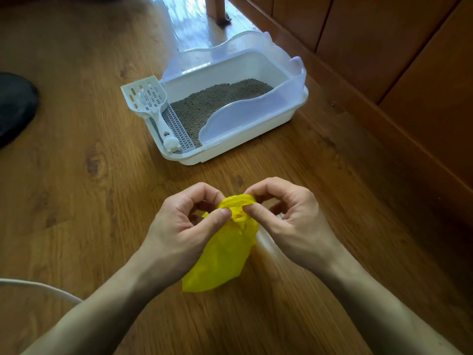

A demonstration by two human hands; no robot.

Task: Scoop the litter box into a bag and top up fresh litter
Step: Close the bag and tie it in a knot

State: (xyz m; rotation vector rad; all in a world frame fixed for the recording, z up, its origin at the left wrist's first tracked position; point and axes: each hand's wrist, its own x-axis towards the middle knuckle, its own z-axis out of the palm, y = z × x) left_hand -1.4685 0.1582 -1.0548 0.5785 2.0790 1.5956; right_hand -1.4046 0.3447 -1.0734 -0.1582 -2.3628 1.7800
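A yellow plastic bag (222, 257) hangs between my hands above the wooden floor. My left hand (186, 221) pinches its crumpled top from the left with thumb and fingers. My right hand (284, 213) pinches the same top from the right. Beyond them stands a white litter box (256, 134) with a translucent raised rim, holding grey-brown litter (217, 101). A white slotted scoop (149, 101) rests in a holder on the box's left side, next to a grey grille (176, 126).
Dark wooden panelling (384, 60) runs along the right, close to the box. A black object (15, 106) lies at the left edge. A white cable (46, 288) curves across the lower left floor. A furniture leg (217, 8) stands at the back.
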